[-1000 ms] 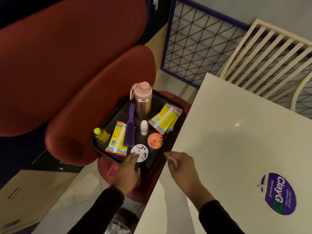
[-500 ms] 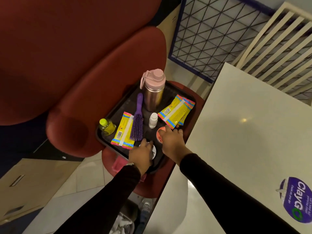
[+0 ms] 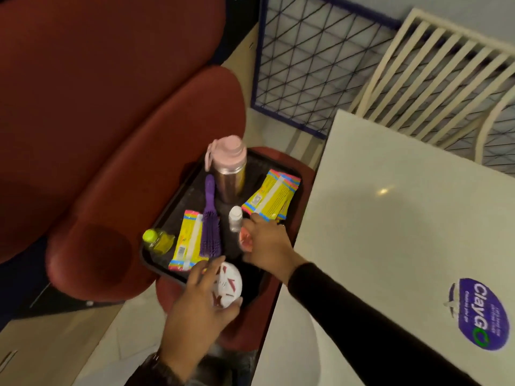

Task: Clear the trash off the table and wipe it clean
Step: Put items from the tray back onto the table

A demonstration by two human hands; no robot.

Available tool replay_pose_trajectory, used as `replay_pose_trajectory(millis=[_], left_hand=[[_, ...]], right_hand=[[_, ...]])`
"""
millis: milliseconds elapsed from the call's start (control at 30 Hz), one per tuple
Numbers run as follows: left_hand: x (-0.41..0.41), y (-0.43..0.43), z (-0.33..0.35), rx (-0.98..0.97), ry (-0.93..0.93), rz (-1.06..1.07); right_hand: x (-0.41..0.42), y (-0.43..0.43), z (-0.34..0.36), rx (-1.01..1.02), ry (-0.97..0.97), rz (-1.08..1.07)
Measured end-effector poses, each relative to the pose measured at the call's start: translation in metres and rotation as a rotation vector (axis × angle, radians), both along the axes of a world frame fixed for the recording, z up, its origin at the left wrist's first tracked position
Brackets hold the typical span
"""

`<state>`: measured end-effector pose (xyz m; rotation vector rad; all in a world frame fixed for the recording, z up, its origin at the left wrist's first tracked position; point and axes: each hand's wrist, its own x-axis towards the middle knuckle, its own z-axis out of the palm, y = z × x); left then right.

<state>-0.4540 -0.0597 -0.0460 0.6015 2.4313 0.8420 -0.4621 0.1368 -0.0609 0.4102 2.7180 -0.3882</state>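
Head view is showing a black rectangular plastic tray (image 3: pixel 178 190) sitting on a round red stool (image 3: pixel 248 330), just beside the left edge of the glossy white desk (image 3: pixel 390 218). The left hand (image 3: pixel 200 305) is closing its grip around a flat white disc (image 3: pixel 230 285) printed with red marks, at the tray's near edge. The right hand (image 3: pixel 264 246) is pinching a round orange disc (image 3: pixel 246 238), tilted on its rim, near the tray's right edge.

A shiny metal bottle (image 3: pixel 228 174) with a pink cap is standing at the tray's far edge, and a small white bottle (image 3: pixel 235 221) is standing mid-tray. A purple bristled hairbrush (image 3: pixel 210 218) is lying lengthwise between them and the left edge. One crinkly yellow wrapper (image 3: pixel 271 197) is lying by the right edge, another yellow wrapper (image 3: pixel 189 243) beside the brush. A squat yellow-green bottle (image 3: pixel 158 239) is lying at the left edge. A purple oval sticker (image 3: pixel 480 314) is sitting flat near the desk's near-right corner.
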Motion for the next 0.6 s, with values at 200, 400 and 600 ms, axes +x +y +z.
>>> replay_pose_trajectory(millis=[200,400,600], left_hand=[[-0.025,0.081,0.036,0.103,0.162,-0.121],[-0.049,0.227,0.043,0.041,0.286,-0.462],[-0.069,0.37,0.048,-0.066,0.469,-0.679]], right_hand=[[0.048,0.092,0.096,0.033,0.317,-0.359],[0.124,0.194,0.13,0.117,0.339,-0.661],[0.187,0.241,0.119,0.108,0.319,-0.808]])
